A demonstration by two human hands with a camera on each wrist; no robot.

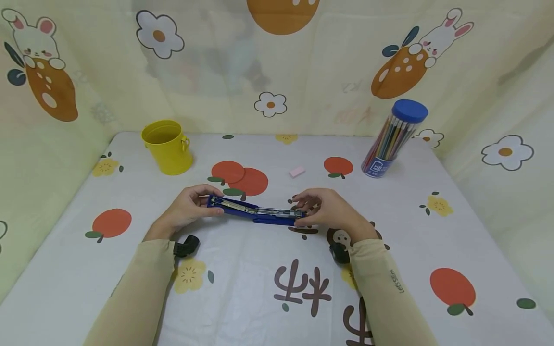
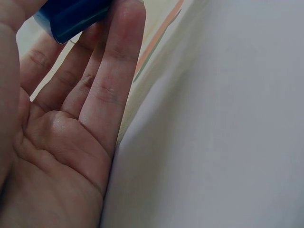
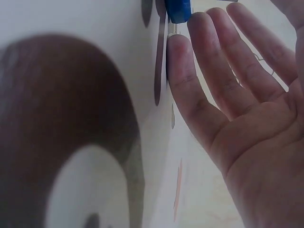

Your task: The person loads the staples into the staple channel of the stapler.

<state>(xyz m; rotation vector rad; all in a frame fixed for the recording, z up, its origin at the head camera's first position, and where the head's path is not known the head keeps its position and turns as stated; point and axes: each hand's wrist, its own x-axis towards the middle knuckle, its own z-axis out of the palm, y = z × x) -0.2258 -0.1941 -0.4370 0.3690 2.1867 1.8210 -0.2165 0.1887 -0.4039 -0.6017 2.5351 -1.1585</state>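
A blue stapler (image 1: pixel 274 220) is opened out, its metal inner parts facing up, just above the middle of the table. My left hand (image 1: pixel 187 210) grips its left end between thumb and fingers. At the opposite end my right hand (image 1: pixel 331 209) holds it, the thumb on the near side and the fingers bent behind. In the left wrist view the stapler's blue end (image 2: pixel 71 21) lies against the fingers. The right wrist view shows only a small blue part of the stapler (image 3: pixel 178 10) by the fingertips.
Behind the hands lies a small pink block (image 1: pixel 296 172). A yellow bucket (image 1: pixel 173 156) stands at the back left. At the back right is a clear tub of pencils (image 1: pixel 391 134) with a blue lid. Patterned cloth (image 1: pixel 216 110) hangs behind the table.
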